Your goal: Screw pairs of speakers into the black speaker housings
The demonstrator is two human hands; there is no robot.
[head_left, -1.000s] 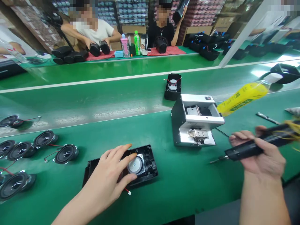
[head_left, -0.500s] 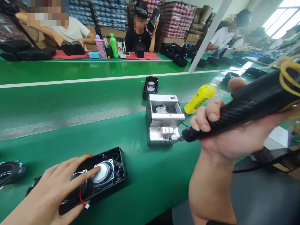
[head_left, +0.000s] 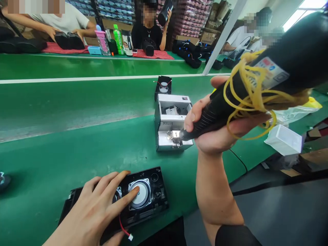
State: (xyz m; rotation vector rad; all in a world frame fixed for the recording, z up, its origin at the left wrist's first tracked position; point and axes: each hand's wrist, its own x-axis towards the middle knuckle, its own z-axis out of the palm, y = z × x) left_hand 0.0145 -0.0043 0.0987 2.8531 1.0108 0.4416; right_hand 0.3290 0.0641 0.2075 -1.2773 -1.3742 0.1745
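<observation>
My left hand (head_left: 94, 208) is spread over a black speaker housing (head_left: 162, 201), thumb at the near side and fingers across the far edge. Its index fingertip rests on the white round back of a speaker driver (head_left: 142, 198). A red wire (head_left: 122, 223) ending in a white plug hangs at the housing's near side. My right hand (head_left: 214, 138) is wrapped round a black electric screwdriver (head_left: 208, 118) with yellow bands (head_left: 252, 80) wound about its body. The screwdriver's nose is at the front of a silver screw feeder (head_left: 171, 119); the bit's tip is hard to make out.
Behind the feeder lies another speaker housing (head_left: 163, 85). A white box (head_left: 284, 140) stands at right, and a cable (head_left: 239, 160) crosses the green bench. Across the line, two people handle black speakers beside bottles (head_left: 118, 39). A slanted post (head_left: 217, 44) rises at back right.
My right hand has brought the screwdriver left to the front of the screw feeder. My left hand has slid the speaker housing to the right. The view has also shifted slightly.
</observation>
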